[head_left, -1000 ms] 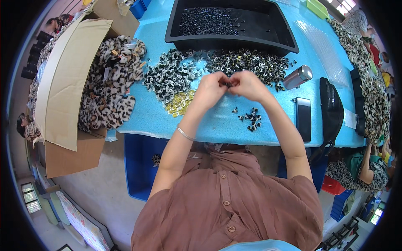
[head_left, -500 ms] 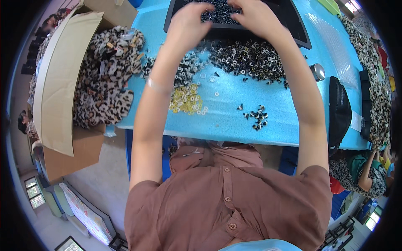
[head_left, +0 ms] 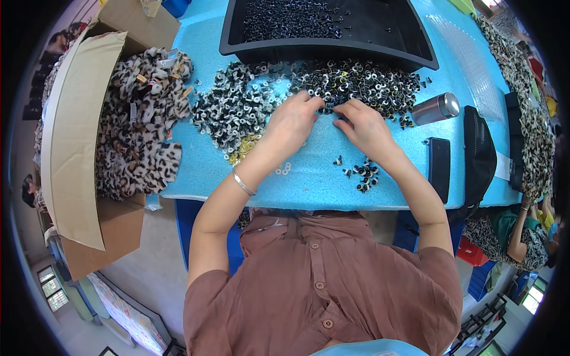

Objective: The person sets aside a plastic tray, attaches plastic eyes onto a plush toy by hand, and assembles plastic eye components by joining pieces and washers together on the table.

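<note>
Hands palms down, fingertips meeting at bead pile

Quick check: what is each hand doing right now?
Left hand: fingers curled at the edge of the pile of small black-and-white parts; grip cannot be told.
Right hand: same, fingertips on the pile; cannot be told.

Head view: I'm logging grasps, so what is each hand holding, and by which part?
Cannot be told: left hand and right hand have fingertips in the pile of small parts.
</note>
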Demonstrator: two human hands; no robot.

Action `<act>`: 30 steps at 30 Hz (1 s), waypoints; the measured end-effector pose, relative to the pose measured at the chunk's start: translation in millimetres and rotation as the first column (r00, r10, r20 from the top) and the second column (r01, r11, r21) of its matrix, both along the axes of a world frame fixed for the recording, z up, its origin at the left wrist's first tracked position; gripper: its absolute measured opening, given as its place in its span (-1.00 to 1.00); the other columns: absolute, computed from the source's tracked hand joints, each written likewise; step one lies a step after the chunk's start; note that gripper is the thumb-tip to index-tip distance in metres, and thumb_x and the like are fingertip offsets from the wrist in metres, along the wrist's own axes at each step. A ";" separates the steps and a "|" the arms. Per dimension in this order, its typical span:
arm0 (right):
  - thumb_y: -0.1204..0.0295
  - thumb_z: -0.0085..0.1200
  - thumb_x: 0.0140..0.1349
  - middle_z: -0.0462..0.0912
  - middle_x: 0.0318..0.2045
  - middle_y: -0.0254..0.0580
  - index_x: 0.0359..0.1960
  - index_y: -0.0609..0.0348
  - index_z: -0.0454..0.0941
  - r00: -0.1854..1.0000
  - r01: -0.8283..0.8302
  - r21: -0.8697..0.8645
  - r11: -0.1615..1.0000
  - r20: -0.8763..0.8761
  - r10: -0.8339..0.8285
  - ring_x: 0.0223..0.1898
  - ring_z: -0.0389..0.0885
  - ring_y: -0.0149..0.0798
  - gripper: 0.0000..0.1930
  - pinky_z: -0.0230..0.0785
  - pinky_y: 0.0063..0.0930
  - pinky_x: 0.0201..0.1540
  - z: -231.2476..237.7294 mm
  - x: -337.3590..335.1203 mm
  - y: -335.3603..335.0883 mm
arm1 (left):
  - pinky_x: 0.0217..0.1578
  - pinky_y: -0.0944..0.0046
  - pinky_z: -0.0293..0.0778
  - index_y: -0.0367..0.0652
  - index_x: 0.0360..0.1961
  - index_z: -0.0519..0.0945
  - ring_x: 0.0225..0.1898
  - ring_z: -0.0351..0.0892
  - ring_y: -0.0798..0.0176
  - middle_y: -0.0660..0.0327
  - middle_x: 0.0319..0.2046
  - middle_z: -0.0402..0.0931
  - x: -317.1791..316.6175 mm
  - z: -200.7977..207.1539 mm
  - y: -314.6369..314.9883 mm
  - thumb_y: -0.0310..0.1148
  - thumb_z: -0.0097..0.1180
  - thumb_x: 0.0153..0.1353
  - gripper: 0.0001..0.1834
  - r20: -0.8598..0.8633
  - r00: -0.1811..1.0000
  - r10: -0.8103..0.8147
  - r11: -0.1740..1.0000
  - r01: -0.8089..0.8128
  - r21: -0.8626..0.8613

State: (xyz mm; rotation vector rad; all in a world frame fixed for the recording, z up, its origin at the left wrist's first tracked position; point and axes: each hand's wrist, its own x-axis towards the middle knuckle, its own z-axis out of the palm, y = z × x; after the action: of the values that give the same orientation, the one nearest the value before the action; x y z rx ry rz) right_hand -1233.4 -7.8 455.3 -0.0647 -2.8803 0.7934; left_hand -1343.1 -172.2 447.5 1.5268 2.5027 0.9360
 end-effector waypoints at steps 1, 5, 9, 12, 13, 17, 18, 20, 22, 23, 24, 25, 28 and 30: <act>0.45 0.15 0.11 0.57 -0.31 -0.07 -0.19 0.24 0.56 1.000 -0.004 0.000 1.000 -0.030 0.004 -0.27 0.60 0.02 -0.77 0.46 -0.17 -0.20 -1.5 -2.4 0.2 | -0.24 0.06 0.46 -0.19 -0.20 0.54 -0.27 0.53 -0.03 0.07 -0.34 0.48 1.3 2.4 2.7 -0.51 0.17 0.07 -0.77 0.059 0.998 0.023 1.000 -0.024 0.009; 0.45 0.16 0.12 0.56 -0.34 -0.10 -0.16 0.18 0.56 0.999 0.001 -0.070 0.998 -0.037 -0.004 -0.32 0.59 -0.04 -0.76 0.46 -0.26 -0.27 -2.7 -10.3 -2.4 | -0.28 0.09 0.48 -0.23 -0.23 0.53 -0.32 0.56 0.01 0.06 -0.36 0.50 -0.4 0.0 4.7 -0.54 0.17 0.05 -0.78 0.218 0.974 0.064 0.998 -0.067 0.006; 0.46 0.13 0.13 0.57 -0.36 -0.08 -0.22 0.18 0.57 0.998 -0.053 0.000 0.999 -0.013 0.053 -0.32 0.60 -0.02 -0.82 0.46 -0.23 -0.28 -2.1 -11.7 -5.9 | -0.28 0.11 0.50 -0.25 -0.24 0.54 -0.33 0.57 0.04 0.06 -0.38 0.51 0.1 -5.1 4.3 -0.52 0.20 0.04 -0.78 0.174 0.984 0.045 0.999 -0.048 0.016; 0.48 0.12 0.13 0.57 -0.37 -0.07 -0.28 0.21 0.59 0.997 -0.077 0.003 0.997 -0.031 0.077 -0.34 0.60 -0.01 -0.86 0.46 -0.23 -0.30 -6.0 -7.6 -4.8 | -0.28 0.11 0.50 -0.26 -0.28 0.56 -0.33 0.57 0.03 0.05 -0.37 0.51 2.5 -5.8 7.6 -0.47 0.23 0.04 -0.80 0.136 0.989 0.065 0.998 -0.066 0.005; 0.49 0.13 0.12 0.57 -0.38 -0.08 -0.31 0.22 0.59 0.994 -0.089 -0.007 0.996 -0.057 0.089 -0.36 0.60 -0.01 -0.88 0.46 -0.24 -0.31 -6.5 -4.7 -2.9 | -0.28 0.12 0.50 -0.26 -0.30 0.57 -0.33 0.57 0.02 0.06 -0.37 0.51 4.2 -4.5 9.2 -0.45 0.23 0.05 -0.82 0.106 0.991 0.081 0.997 -0.080 -0.010; 0.50 0.15 0.11 0.61 -0.40 -0.11 -0.32 0.25 0.61 0.993 -0.103 -0.261 0.960 0.033 0.115 -0.40 0.62 -0.15 -0.88 0.47 -0.36 -0.32 15.9 5.2 9.9 | -0.29 0.12 0.50 -0.22 -0.34 0.60 -0.33 0.56 0.00 0.07 -0.37 0.52 5.8 -3.2 9.6 -0.39 0.24 0.05 -0.83 0.006 0.995 0.100 0.993 -0.100 -0.057; 0.51 0.16 0.12 0.63 -0.40 -0.13 -0.30 0.26 0.62 0.991 -0.053 -0.372 0.927 0.097 0.095 -0.41 0.62 -0.24 -0.87 0.47 -0.43 -0.33 30.4 6.9 14.0 | -0.29 0.12 0.50 -0.22 -0.34 0.60 -0.33 0.56 0.00 0.07 -0.37 0.52 7.5 -0.6 7.9 -0.39 0.24 0.05 -0.83 0.006 0.995 0.098 0.994 -0.097 -0.058; 0.48 0.17 0.17 0.63 -0.44 -0.27 -0.27 0.24 0.63 0.999 -0.040 -0.434 0.900 0.000 0.044 -0.44 0.59 -0.46 -0.87 0.45 -0.58 -0.38 56.5 -2.4 28.0 | -0.30 0.12 0.49 -0.21 -0.34 0.60 -0.36 0.56 0.02 0.08 -0.39 0.50 7.9 9.8 1.6 -0.40 0.25 0.04 -0.83 0.024 0.998 0.066 0.997 -0.065 -0.033; 0.42 0.18 0.20 0.63 -0.44 -0.38 -0.21 0.21 0.64 0.994 -0.088 -0.542 0.836 -0.098 0.041 -0.43 0.56 -0.55 -0.83 0.46 -0.65 -0.36 76.7 -22.7 43.1 | -0.39 0.30 0.48 -0.23 -0.34 0.60 -0.45 0.56 0.29 0.22 -0.44 0.53 3.5 22.8 -7.1 -0.40 0.25 0.11 -0.86 0.413 0.909 0.062 0.998 -0.065 -0.006; 0.39 0.19 0.21 0.63 -0.45 -0.38 -0.20 0.20 0.64 0.991 -0.114 -0.578 0.808 -0.124 0.051 -0.43 0.57 -0.56 -0.81 0.45 -0.67 -0.35 85.3 -33.5 52.2 | -0.42 0.37 0.48 -0.24 -0.34 0.60 -0.46 0.55 0.39 0.27 -0.45 0.53 0.3 31.8 -8.7 -0.40 0.24 0.14 -0.87 0.658 0.751 0.043 0.998 -0.064 0.008; 0.36 0.20 0.21 0.63 -0.46 -0.38 -0.20 0.20 0.64 0.987 -0.135 -0.559 0.818 -0.147 0.063 -0.44 0.57 -0.56 -0.80 0.46 -0.69 -0.34 92.3 -45.3 59.6 | -0.42 0.47 0.48 -0.24 -0.30 0.60 -0.45 0.54 0.49 0.32 -0.43 0.54 -6.5 35.2 -12.9 -0.38 0.22 0.21 -0.86 0.831 0.551 -0.074 0.992 -0.047 0.119; 0.34 0.20 0.22 0.64 -0.47 -0.38 -0.19 0.20 0.64 0.986 -0.121 -0.538 0.834 -0.163 0.038 -0.46 0.58 -0.56 -0.78 0.47 -0.69 -0.33 94.3 -56.4 64.4 | -0.40 0.46 0.50 -0.24 -0.26 0.58 -0.43 0.55 0.47 0.31 -0.41 0.54 -10.1 33.9 -14.7 -0.37 0.22 0.20 -0.83 0.904 0.406 -0.133 0.980 -0.080 0.180; 0.38 0.15 0.24 0.61 -0.37 -0.40 -0.11 0.19 0.62 0.995 -0.056 -0.626 0.778 -0.103 -0.011 -0.36 0.56 -0.57 -0.77 0.45 -0.70 -0.25 84.8 -92.6 86.2 | -0.31 0.45 0.59 -0.25 -0.16 0.55 -0.36 0.59 0.43 0.28 -0.36 0.55 -19.7 26.1 -22.0 -0.36 0.19 0.24 -0.78 0.947 0.071 -0.314 0.929 -0.184 0.321; 0.38 0.14 0.26 0.62 -0.32 -0.39 -0.09 0.19 0.61 0.991 -0.079 -0.640 0.764 -0.134 -0.010 -0.32 0.56 -0.57 -0.76 0.47 -0.68 -0.21 74.3 -115.4 96.9 | -0.29 0.46 0.63 -0.26 -0.15 0.54 -0.34 0.62 0.40 0.23 -0.33 0.57 -21.0 19.1 -24.7 -0.38 0.16 0.25 -0.79 0.925 -0.014 -0.379 0.902 -0.229 0.366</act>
State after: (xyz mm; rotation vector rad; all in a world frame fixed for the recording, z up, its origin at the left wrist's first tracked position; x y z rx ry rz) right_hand -1348.8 89.1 529.6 -0.0338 -2.3507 1.6945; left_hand -1364.1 -197.0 466.7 0.4046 1.0305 1.7525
